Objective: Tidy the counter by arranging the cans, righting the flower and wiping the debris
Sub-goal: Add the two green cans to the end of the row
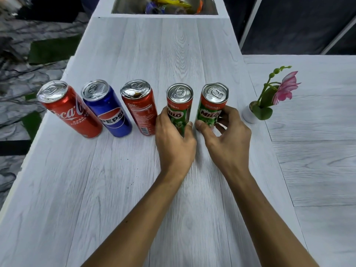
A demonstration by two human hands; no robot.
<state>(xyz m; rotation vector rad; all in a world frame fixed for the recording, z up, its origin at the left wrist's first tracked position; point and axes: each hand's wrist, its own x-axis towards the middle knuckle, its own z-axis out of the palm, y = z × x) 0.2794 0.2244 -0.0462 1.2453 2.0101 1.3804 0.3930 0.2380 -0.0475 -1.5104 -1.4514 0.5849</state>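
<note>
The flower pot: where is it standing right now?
The flower pot stands upright at the right of the head view, just beyond the right hand and the nearest Milo can.

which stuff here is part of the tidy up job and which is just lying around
Part of the job:
- Coca-Cola can
- Pepsi can
- second red Coke can
- left Milo can, gripped by the left hand
- right Milo can, gripped by the right hand
- potted flower, upright
- dark specks on the counter

Just lying about:
- wrappers in the sink
</note>
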